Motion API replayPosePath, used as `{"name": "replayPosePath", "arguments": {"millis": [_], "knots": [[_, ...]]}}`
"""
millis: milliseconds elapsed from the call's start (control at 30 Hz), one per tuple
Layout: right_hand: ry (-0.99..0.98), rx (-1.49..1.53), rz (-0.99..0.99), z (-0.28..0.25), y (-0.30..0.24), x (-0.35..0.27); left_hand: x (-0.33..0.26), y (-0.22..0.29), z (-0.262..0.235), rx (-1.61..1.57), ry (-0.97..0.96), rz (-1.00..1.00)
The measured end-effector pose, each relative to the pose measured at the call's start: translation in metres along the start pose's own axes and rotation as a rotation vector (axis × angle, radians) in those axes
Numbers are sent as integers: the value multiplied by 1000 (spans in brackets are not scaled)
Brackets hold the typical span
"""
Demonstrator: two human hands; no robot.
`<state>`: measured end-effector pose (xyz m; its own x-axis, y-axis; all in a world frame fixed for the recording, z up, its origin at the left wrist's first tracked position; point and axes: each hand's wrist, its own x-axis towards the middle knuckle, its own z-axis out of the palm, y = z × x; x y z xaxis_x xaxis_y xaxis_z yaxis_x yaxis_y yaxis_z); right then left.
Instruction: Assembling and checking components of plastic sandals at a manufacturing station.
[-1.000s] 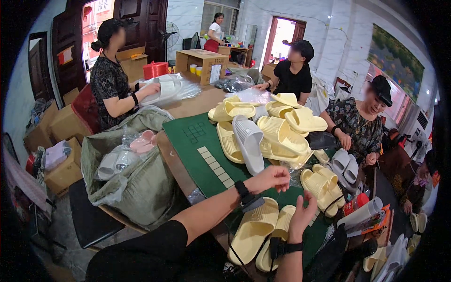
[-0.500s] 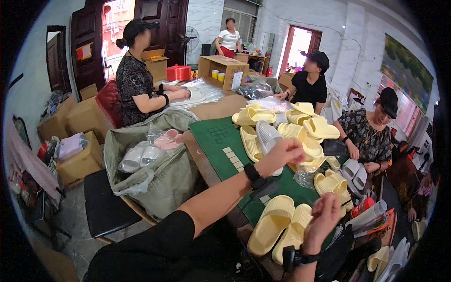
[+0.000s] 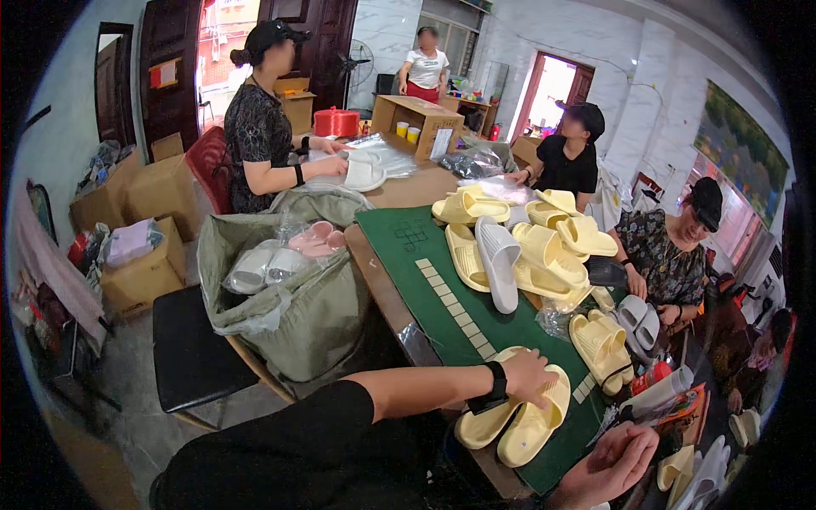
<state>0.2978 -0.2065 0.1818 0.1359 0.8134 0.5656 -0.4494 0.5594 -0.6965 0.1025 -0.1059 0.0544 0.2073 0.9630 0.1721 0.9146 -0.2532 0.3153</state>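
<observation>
A pair of pale yellow slippers (image 3: 535,425) lies at the near edge of the green mat (image 3: 399,255). My left hand (image 3: 527,376) reaches over the pair, its fingers bent down onto the strap of the right slipper. My right hand (image 3: 608,466) hovers just right of the pair, apart from it, with fingers curled in; anything inside them is hidden. A row of small pale squares (image 3: 455,306) runs along the mat toward the slippers. Beyond lie a white slipper (image 3: 498,263) and a heap of yellow slippers (image 3: 544,255).
A large sack (image 3: 297,331) of bagged slippers stands left of the table beside a black stool (image 3: 200,365). A red cup (image 3: 651,376) and a white roll (image 3: 663,393) sit at right. Several co-workers are around the table; one handles a white slipper (image 3: 364,172).
My left hand has come down from above the mat onto the near yellow slippers. My right hand has moved right and nearer, off the pair. The co-worker at left now has a white slipper.
</observation>
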Motion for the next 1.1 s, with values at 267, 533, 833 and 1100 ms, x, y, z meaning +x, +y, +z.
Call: {"name": "replayPosePath", "arguments": {"millis": [267, 533, 833, 1100], "knots": [[-136, -68, 34, 1, 11, -13, -3, 0, 10, 34, 134, 23], [-172, -164, 110, -25, 20, -14, -74, -99, -120, 217, 328, -367], [-178, -172, 262, -5, 38, -29, -91, -212, -140, 239, 783, -545], [-261, 262, 313, 30, 0, -10, -153, -130, -172, -343, 910, -80]]}}
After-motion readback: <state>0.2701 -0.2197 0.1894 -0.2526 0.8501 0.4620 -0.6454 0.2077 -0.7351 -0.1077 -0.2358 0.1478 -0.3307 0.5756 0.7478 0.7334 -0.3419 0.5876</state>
